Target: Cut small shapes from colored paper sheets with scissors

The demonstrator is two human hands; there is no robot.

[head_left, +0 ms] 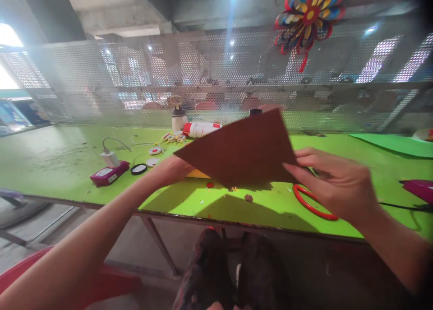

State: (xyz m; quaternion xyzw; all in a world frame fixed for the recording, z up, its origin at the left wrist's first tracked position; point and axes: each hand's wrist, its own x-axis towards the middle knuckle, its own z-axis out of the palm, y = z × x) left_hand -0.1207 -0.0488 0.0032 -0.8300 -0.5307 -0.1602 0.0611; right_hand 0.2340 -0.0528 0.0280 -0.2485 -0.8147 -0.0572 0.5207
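I hold a brown sheet of paper or felt above the green table, tilted with one corner up. My left hand grips its left corner, fingers hidden behind the sheet. On the sheet's right edge my right hand pinches with thumb and fingers. A yellow piece peeks out beneath the sheet. A red ring lies on the table under my right hand.
A pink box with a white plug and cable sits at left, next to a black-rimmed round lid. A red-and-white glue tube and small bottle stand behind. Perforated metal screen backs the table; a paper pinwheel hangs on it.
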